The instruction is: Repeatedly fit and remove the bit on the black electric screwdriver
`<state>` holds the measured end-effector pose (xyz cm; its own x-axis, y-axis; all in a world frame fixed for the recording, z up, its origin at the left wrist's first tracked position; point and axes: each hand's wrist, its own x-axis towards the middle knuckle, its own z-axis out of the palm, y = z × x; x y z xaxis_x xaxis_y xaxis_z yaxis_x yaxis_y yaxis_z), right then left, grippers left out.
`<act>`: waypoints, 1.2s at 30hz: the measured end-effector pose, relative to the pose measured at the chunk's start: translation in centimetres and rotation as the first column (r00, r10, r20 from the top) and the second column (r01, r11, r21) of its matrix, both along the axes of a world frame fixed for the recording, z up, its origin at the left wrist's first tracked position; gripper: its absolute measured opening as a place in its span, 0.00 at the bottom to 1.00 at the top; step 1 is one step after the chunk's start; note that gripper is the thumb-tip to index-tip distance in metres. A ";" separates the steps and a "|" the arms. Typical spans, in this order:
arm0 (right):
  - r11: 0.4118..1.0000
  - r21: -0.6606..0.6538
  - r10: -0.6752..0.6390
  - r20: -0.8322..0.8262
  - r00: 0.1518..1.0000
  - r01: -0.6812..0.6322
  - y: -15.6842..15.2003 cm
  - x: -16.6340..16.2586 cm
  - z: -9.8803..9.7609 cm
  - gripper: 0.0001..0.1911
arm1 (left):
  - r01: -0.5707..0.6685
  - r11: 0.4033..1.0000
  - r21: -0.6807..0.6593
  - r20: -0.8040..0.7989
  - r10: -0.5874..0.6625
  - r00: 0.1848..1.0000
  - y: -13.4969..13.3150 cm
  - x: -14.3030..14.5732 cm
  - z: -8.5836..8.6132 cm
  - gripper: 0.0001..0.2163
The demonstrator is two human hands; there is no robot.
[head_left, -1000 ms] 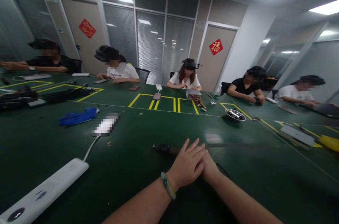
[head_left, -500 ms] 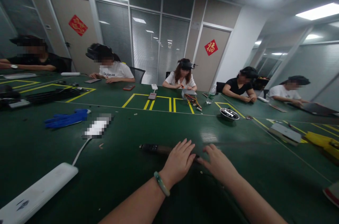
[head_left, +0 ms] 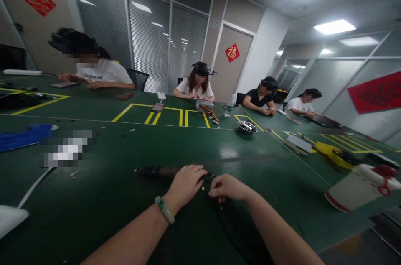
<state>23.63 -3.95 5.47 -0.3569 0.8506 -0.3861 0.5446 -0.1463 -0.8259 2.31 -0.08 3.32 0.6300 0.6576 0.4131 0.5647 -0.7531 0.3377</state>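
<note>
A long dark cylindrical tool [head_left: 163, 171] with a ribbed or buttoned section lies crosswise on the green table. My left hand [head_left: 188, 183], wearing a green bangle [head_left: 164, 210] at the wrist, is closed over its right part. Just right of it, my right hand [head_left: 228, 187] has its fingers pinched together at the tool's end. A small shiny tip [head_left: 204, 188] shows at those fingertips; what they hold is mostly hidden. Below them a thin dark cable [head_left: 230, 231] trails toward me over the table, hard to see against the dark surface.
A white power strip [head_left: 11, 219] and blue glove [head_left: 26, 137] lie left. Ahead are a metal bowl [head_left: 247, 127] and water bottle [head_left: 230, 106]. A white cup-like container [head_left: 354, 187] with red trim stands right, near a yellow item [head_left: 335, 156]. Several people sit across the table.
The view has swung to the right, bringing the white container into sight. My right hand, with fingers apart before, has closed into a pinch beside the tool. My left hand stays on the tool.
</note>
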 end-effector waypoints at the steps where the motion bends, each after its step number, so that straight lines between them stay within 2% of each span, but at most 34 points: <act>1: 1.000 -0.002 -0.011 -0.065 0.998 0.011 0.5 -0.6 -0.2 0.19 | 0.002 1.000 -0.004 -0.003 -0.002 1.000 0.1 0.0 0.0 0.14; 4: 0.998 0.027 -0.045 -0.197 0.979 0.052 1.6 -2.2 -1.1 0.21 | 0.003 1.000 -0.014 -0.017 -0.003 1.000 0.4 0.0 -0.1 0.15; 7: 0.990 0.098 -0.075 -0.244 0.967 0.102 1.9 -2.7 -2.0 0.20 | -0.002 1.000 -0.006 -0.025 0.002 1.000 0.5 0.1 -0.1 0.15; 13: 0.923 0.302 -0.221 -0.099 0.970 0.241 1.2 -0.1 -2.3 0.16 | 0.000 1.000 0.015 -0.015 0.000 1.000 0.2 0.4 0.1 0.13; 17: 0.903 0.314 -0.324 0.047 0.945 0.294 1.1 0.9 -2.1 0.14 | -0.030 1.000 0.000 -0.019 0.030 0.999 0.1 0.6 0.3 0.11; 22: 0.876 0.417 -0.366 0.245 0.898 0.243 0.9 0.2 -1.9 0.11 | -0.052 0.998 0.031 -0.084 0.055 0.995 0.1 1.0 0.4 0.08; 28: 0.846 0.488 -0.389 0.288 0.875 0.216 0.3 -0.3 -1.4 0.07 | -0.067 0.995 0.079 -0.203 0.082 0.976 0.4 1.9 0.7 0.05; 36: 0.806 0.575 -0.405 0.360 0.841 0.142 0.3 -0.7 -2.1 0.05 | -0.002 0.997 0.078 -0.146 0.014 0.989 0.7 1.7 0.6 0.03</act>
